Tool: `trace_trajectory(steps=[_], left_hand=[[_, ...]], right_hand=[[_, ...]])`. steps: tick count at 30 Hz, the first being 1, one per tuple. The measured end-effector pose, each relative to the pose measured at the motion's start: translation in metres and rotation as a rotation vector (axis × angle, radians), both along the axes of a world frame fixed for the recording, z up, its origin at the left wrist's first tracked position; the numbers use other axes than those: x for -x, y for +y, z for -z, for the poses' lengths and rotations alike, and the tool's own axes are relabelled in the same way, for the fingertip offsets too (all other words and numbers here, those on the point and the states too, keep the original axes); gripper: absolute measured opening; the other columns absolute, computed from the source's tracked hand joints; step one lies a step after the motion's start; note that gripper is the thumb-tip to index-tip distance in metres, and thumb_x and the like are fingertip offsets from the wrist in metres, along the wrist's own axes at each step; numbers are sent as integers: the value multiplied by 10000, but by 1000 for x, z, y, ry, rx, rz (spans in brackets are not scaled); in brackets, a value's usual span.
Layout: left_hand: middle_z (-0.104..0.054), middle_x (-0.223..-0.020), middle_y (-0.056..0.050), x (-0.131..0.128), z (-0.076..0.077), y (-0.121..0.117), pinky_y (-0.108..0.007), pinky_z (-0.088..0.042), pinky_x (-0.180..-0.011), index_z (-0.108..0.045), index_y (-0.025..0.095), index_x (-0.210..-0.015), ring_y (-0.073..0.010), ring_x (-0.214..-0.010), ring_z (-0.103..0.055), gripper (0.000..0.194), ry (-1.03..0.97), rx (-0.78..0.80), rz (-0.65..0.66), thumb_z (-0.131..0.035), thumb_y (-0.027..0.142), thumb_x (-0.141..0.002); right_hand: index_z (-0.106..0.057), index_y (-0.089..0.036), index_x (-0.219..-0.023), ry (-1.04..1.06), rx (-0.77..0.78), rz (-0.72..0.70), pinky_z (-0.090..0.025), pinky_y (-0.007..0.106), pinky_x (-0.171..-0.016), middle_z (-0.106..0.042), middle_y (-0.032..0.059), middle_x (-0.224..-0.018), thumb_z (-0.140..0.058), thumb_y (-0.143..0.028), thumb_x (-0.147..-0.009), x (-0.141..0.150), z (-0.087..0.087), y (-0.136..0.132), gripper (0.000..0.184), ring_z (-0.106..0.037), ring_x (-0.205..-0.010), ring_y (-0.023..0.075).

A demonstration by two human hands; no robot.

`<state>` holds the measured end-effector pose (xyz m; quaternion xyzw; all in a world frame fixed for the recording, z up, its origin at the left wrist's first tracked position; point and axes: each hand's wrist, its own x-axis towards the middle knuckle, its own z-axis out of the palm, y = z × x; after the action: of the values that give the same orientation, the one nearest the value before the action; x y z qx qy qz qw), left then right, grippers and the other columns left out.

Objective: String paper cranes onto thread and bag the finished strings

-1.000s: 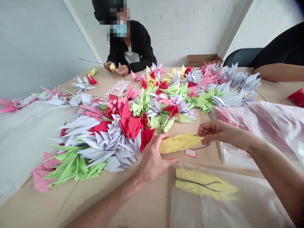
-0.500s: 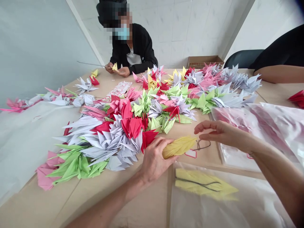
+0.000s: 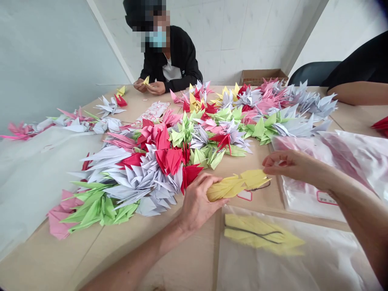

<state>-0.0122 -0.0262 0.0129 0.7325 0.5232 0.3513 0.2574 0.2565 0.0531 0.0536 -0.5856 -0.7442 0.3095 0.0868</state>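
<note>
My left hand is wrapped round a stack of flat-folded yellow paper cranes, held just above the table. At the stack's right end, my right hand pinches the tip of one yellow paper crane, which sticks out toward it. Whether this crane still touches the stack is hard to make out. A dark cord and a red-edged label lie below it. Close to my wrists, a clear plastic bag shows more yellow folded paper with a dark cord across it.
Piled paper cranes in red, pink, white and green spread over the table. Plastic bags lie at the right, plastic sheeting at the left. Across sits a co-worker holding yellow paper; another person's arm rests at the right.
My right hand, empty before, has moved right and now pinches one yellow crane, drawn out from the stack. My left hand keeps its grip in nearly the same place.
</note>
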Motion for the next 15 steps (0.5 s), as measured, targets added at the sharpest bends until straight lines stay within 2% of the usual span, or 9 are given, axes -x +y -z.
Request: trace_trajectory(steps=[3,5,7,9,12,15], left_hand=[[-618,-1019,-37,0,3,0,-336,-486,-817,-589,265,-1052,-220,-959,-580,416,-10,7,16,-740,288,-665],[-620,-1005,-27,0,5,0,-316,-480,-809,-589,243,-1047,-203,-949,-582,429,1,-1,10,-755,285,-653],[-622,-1002,-24,0,5,0,-298,-473,-814,-591,223,-1040,-190,-948,-583,435,22,-4,10,-765,277,-644],[-621,-1015,-31,-1,5,1,-297,-467,-837,-593,215,-1040,-188,-962,-581,428,33,1,17,-762,274,-651],[-617,-1035,-43,0,4,1,-308,-464,-864,-593,215,-1050,-196,-984,-577,421,34,9,28,-752,284,-666],[-614,-1044,-43,1,5,1,-312,-463,-870,-587,213,-1068,-196,-992,-576,436,38,17,40,-749,298,-672]], right_hand=[[-653,-255,-761,-219,-1,73,-339,318,-533,-590,38,-648,-573,-510,-741,-10,-1,3,268,-514,-614,205],[-652,-263,-817,-269,-105,96,-346,339,-560,-593,51,-666,-589,-497,-739,-8,-3,1,255,-526,-637,230],[-646,-267,-896,-226,-260,52,-359,347,-600,-613,57,-747,-589,-476,-752,3,-7,-4,260,-546,-690,242],[-647,-263,-902,-120,-345,-29,-372,338,-641,-628,52,-840,-565,-453,-783,19,-11,-11,238,-563,-754,234],[-661,-253,-781,5,-197,-157,-384,305,-671,-641,25,-877,-556,-445,-800,46,-12,-22,220,-570,-798,200],[-649,-233,-718,14,-110,-195,-375,281,-642,-646,18,-839,-559,-396,-798,58,-8,-27,203,-563,-764,174]])
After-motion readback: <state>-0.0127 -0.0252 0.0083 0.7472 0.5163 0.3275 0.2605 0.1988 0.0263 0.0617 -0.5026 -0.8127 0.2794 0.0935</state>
